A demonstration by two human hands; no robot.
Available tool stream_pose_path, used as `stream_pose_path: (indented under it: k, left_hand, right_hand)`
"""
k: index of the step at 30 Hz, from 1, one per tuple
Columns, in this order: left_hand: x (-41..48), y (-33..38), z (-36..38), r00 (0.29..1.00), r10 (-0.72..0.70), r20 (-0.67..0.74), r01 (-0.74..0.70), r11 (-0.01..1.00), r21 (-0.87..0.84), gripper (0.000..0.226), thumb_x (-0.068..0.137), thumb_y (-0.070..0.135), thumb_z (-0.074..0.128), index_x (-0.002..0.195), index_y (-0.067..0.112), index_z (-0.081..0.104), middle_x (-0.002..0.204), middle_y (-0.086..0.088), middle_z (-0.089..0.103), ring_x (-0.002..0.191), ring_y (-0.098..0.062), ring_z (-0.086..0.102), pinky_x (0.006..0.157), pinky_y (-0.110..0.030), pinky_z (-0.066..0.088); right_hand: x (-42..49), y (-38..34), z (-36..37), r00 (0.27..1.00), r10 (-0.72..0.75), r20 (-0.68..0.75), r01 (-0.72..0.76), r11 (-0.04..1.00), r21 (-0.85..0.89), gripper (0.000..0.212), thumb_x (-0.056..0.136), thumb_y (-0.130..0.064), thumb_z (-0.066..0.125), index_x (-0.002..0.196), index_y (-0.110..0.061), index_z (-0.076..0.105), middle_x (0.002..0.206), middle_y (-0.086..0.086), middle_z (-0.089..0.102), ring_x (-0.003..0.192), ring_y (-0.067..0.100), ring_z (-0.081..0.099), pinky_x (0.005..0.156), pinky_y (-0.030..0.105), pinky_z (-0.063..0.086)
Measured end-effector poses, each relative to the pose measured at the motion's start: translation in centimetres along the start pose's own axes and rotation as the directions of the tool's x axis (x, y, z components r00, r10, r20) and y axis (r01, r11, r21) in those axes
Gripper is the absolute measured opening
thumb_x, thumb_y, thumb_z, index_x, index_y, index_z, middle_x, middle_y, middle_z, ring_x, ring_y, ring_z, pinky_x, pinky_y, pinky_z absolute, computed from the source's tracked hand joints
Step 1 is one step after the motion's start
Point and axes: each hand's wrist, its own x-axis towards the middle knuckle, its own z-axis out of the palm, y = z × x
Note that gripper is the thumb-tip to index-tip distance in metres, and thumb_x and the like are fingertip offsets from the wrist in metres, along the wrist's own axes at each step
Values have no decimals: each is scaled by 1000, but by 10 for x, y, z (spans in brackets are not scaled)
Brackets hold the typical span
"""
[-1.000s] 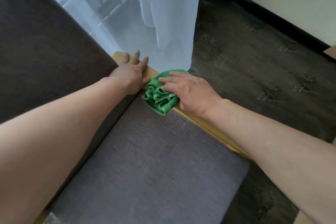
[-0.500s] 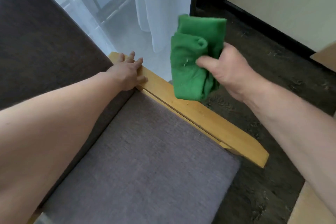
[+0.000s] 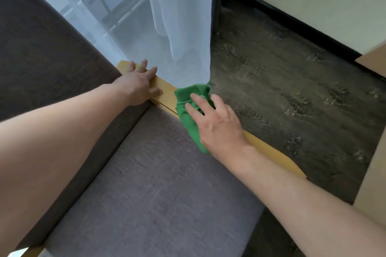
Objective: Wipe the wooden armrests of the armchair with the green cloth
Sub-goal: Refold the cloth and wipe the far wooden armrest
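Note:
The light wooden armrest (image 3: 269,150) runs diagonally along the right side of the grey seat cushion (image 3: 158,190). A folded green cloth (image 3: 188,108) lies on the armrest near its far end. My right hand (image 3: 217,125) presses flat on the cloth, fingers spread over it. My left hand (image 3: 137,85) rests palm down on the far end of the armrest, beside the dark backrest (image 3: 41,58), a short gap from the cloth. The middle of the armrest is hidden under my right hand and wrist.
A sheer white curtain (image 3: 179,16) hangs just behind the armrest, its hem touching the cloth's far edge. Dark wood-pattern floor (image 3: 292,89) spreads to the right, with a cream wall and black skirting (image 3: 292,21) beyond. A cardboard-coloured box (image 3: 373,152) stands at the right edge.
Half a second ago my right hand held the cloth up in the air, refolded. It has come back down and now presses the cloth on the armrest. My left hand stayed put.

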Motion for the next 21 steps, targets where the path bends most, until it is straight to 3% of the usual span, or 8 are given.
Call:
stream_pose_path:
  k: [2, 3, 5, 8, 11, 21]
  left_hand:
    - [-1, -1, 0, 1000, -7, -2, 7, 1000, 1, 82, 99, 55, 49, 165, 28, 7, 174, -6, -6, 159, -40, -5, 126, -55, 10]
    - [-1, 0, 0, 1000, -8, 0, 8, 1000, 1, 82, 99, 55, 49, 165, 28, 7, 174, -6, -6, 159, -40, -5, 127, -55, 10]
    - [-2, 2, 0, 1000, -13, 5, 13, 1000, 7, 82, 99, 55, 49, 165, 29, 6, 174, -5, -7, 159, -39, -5, 126, -55, 10]
    - [-6, 7, -3, 1000, -25, 15, 25, 1000, 3, 81, 100, 54, 48, 164, 30, 6, 174, -4, -8, 159, -37, -6, 126, -56, 9]
    - [-10, 7, -5, 999, -34, 8, 34, 999, 1, 80, 100, 53, 49, 164, 30, 8, 174, -3, -7, 159, -36, -6, 125, -55, 8]
    - [-15, 12, -8, 999, -37, 11, 37, 999, 2, 79, 101, 51, 48, 165, 28, 9, 174, -5, -6, 160, -35, -6, 126, -51, 6]
  right_hand:
    - [-9, -1, 6, 983, 71, 169, -79, 996, 41, 68, 90, -40, 45, 156, -22, 36, 167, 6, 29, 141, 48, 37, 115, 65, 30]
    - [-13, 2, 10, 972, 75, 225, -82, 996, 19, 76, 91, -53, 44, 160, -27, 24, 171, 3, 18, 147, 48, 27, 120, 66, 20]
    - [-18, 9, 16, 974, 39, 225, -33, 999, -32, 86, 91, -64, 48, 161, -31, 11, 172, 0, 7, 149, 49, 22, 120, 66, 20]
    - [-35, 19, 19, 987, 8, 161, 4, 997, -72, 88, 88, -55, 61, 160, -29, 18, 170, 3, 20, 140, 48, 36, 113, 59, 39]
    - [-59, 32, 17, 990, 13, 138, -2, 997, -83, 90, 81, -48, 73, 157, -26, 29, 165, 6, 33, 131, 48, 46, 104, 56, 48]
    - [-162, 83, 9, 994, 104, 30, -96, 976, -196, 84, 73, -31, 82, 148, -14, 48, 152, 15, 52, 114, 47, 56, 95, 58, 53]
